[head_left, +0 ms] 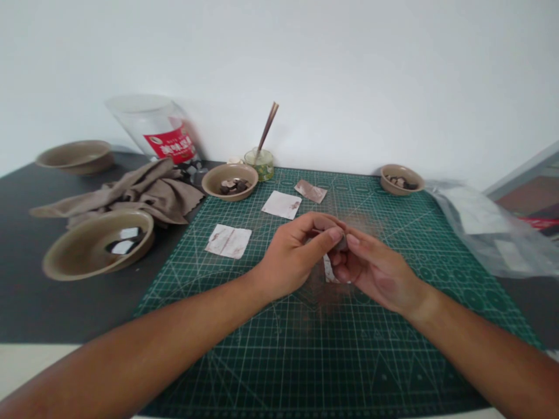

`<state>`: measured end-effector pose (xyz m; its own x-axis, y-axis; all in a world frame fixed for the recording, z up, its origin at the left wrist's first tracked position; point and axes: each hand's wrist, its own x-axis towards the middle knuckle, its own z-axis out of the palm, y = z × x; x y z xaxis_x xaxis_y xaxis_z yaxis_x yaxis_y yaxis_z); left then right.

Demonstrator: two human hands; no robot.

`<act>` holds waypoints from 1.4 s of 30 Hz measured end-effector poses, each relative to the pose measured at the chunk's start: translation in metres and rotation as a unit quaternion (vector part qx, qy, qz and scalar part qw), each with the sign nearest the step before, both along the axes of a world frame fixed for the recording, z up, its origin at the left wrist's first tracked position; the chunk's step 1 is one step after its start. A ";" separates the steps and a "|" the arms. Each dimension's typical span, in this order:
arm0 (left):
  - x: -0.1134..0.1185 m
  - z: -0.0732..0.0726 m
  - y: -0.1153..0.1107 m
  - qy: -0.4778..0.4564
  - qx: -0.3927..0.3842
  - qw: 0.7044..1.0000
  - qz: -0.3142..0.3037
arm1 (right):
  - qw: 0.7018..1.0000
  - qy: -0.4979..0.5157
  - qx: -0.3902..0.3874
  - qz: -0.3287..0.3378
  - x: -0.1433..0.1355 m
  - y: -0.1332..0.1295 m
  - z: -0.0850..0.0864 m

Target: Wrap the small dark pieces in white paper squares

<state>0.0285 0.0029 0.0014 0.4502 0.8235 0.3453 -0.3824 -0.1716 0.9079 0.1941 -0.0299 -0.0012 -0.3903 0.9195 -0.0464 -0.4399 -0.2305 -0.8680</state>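
Observation:
My left hand (290,256) and my right hand (379,267) meet over the middle of the green cutting mat (279,361). Between their thumbs and fingers they pinch a small dark grey-brown piece (341,242), mostly covered by the fingertips; its exact kind cannot be made out. Under the hands, a stained paper square (331,273) partly shows on the mat. Two more whitish squares, one at the left (229,241) and one farther back (282,204), lie flat nearby. A brownish square (311,191) rests behind them.
Bowls holding small pieces stand at back left (230,196) and back right (402,190). At left are another bowl (70,256), a crumpled brown cloth (144,192) and a tilted clear jar (144,122). Sticks (267,128) lean in a glass cup (264,169). A plastic bag (493,233) lies right.

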 end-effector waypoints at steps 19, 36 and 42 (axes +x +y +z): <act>-0.008 -0.005 0.001 0.115 0.132 0.982 0.075 | 0.998 0.034 -0.045 -0.002 -0.001 0.001 0.000; -0.007 -0.004 -0.001 0.136 0.121 0.978 0.100 | 0.998 0.038 -0.048 0.009 -0.002 0.000 -0.001; -0.006 -0.004 -0.005 0.162 0.180 0.961 0.136 | 0.998 0.046 -0.032 0.005 -0.001 -0.001 -0.002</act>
